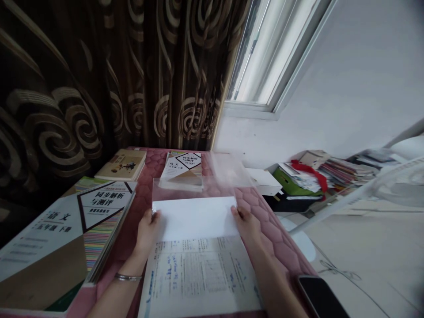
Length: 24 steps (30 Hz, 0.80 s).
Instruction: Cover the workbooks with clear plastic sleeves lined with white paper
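Note:
An open workbook (198, 274) with printed pages lies on the pink quilted table (265, 221) in front of me. A white flap (195, 216) of its cover is folded over the top, under a clear plastic sleeve (212, 181). My left hand (147, 234) grips the flap's left edge with thumb on top; a thin bangle circles that wrist. At the flap's right edge, my right hand (247, 225) pinches it the same way.
A stack of textbooks (66, 234) sits at the left, a smaller book (122, 164) behind it, another workbook (183, 170) at the far edge. A dark phone (319, 296) lies at the table's right corner. Curtain behind, cluttered books and a fan to the right.

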Tool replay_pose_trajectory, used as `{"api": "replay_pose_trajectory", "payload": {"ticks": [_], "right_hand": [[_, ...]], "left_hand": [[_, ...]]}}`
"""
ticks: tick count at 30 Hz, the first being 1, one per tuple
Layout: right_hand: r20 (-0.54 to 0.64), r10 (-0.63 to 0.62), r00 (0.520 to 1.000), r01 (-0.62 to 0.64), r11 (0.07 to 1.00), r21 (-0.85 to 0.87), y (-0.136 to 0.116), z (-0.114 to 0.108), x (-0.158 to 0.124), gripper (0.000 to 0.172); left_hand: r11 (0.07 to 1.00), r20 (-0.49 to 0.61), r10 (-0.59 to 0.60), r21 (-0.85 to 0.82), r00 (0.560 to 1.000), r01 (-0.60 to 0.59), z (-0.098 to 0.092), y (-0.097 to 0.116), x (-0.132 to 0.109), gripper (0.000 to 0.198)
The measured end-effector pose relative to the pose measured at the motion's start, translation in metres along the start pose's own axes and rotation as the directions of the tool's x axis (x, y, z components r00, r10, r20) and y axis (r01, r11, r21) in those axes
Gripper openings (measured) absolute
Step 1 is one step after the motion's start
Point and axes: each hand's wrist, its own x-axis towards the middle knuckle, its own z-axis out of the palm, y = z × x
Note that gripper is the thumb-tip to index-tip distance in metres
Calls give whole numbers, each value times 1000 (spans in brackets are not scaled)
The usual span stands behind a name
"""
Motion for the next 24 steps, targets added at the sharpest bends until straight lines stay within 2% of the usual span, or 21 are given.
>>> {"api": "replay_pose_trajectory", "payload": {"ticks": [3, 7, 12, 17, 24], "right_hand": [[28, 13, 1000, -14, 999, 51, -7, 0, -3, 37], [65, 43, 997, -54, 984, 170, -5, 0, -4, 38], [36, -10, 999, 6, 995, 102, 1, 5, -4, 38], [-22, -3, 1000, 5, 996, 91, -2, 9, -6, 42], [10, 68, 998, -68, 948, 311, 1, 9, -10, 39]], "left_hand": [[998, -30, -8, -55, 1000, 7, 0, 4, -1, 24], [997, -29, 7, -80, 1000, -9, 0, 5, -1, 25], [997, -14, 28, -78, 1000, -29, -1, 2, -1, 29], [985, 4, -12, -174, 1000, 13, -2, 4, -1, 26], [984, -20, -5, -179, 1000, 2, -1, 4, -3, 25]]}}
